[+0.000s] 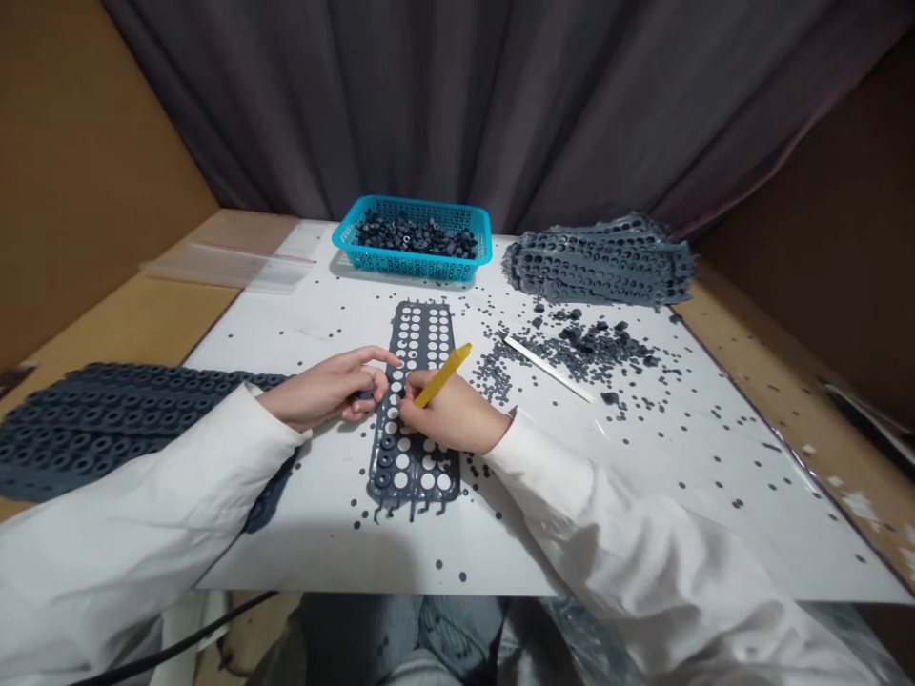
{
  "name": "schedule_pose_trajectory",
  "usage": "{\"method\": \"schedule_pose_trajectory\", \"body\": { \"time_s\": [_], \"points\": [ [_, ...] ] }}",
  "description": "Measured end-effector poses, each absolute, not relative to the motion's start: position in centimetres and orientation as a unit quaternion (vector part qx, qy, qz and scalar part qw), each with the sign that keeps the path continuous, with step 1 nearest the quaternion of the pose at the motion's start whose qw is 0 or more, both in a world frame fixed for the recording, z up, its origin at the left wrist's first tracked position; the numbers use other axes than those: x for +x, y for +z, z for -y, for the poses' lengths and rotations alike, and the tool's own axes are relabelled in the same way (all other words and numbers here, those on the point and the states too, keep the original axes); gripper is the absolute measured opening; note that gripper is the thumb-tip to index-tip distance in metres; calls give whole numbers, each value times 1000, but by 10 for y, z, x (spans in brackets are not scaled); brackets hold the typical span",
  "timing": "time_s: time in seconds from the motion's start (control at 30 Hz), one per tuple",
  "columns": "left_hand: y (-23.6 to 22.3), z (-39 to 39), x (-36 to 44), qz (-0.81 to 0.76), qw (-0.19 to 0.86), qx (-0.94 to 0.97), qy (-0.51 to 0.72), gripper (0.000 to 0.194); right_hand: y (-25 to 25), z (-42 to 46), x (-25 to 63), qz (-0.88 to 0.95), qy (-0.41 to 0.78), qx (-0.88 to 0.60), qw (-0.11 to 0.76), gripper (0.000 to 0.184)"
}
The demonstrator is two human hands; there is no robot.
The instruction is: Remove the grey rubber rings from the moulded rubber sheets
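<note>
A long dark grey rubber sheet (pixel 415 474) lies on the white board, with columns of round holes showing white. A few ring-shaped pieces (pixel 386 459) sit in its left column near the close end. Over the sheet's middle, my right hand (pixel 450 412) is closed around a yellow-handled tool (pixel 444 373), whose working tip is hidden under the fingers. My left hand (pixel 333 386) is at the sheet's left edge, index finger stretched towards the holes. Its thumb and other fingers are curled in around a dark spot that I cannot make out.
A blue basket (pixel 411 265) of small dark parts stands at the back. Stacked perforated sheets (pixel 600 262) lie back right, unpunched-looking ring sheets (pixel 92 429) at left. Scattered dark discs (pixel 600 353) and a white stick (pixel 547 368) lie at right; clear plastic bags (pixel 250 262) back left.
</note>
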State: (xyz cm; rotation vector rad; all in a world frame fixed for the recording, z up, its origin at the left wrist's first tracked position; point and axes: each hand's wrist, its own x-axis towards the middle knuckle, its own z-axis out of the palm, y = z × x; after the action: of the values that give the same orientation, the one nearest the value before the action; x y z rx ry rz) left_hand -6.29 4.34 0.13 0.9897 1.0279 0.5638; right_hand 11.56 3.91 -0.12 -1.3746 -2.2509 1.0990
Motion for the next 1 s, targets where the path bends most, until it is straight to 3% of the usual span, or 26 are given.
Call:
{"method": "schedule_pose_trajectory", "body": {
  "time_s": [0.23,0.53,0.7,1.0],
  "points": [
    [-5,-44,-66,-476,582,639,164,15,0,-37,116,783,401,-436,188,9],
    [6,-37,-63,-410,410,810,85,25,-6,-33,114,787,406,-432,169,9],
    [1,-34,-64,-389,324,861,51,8,0,-29,113,803,377,-436,153,15],
    [4,-29,-62,-342,272,899,28,6,7,-25,113,825,340,-436,114,8]
  ]
}}
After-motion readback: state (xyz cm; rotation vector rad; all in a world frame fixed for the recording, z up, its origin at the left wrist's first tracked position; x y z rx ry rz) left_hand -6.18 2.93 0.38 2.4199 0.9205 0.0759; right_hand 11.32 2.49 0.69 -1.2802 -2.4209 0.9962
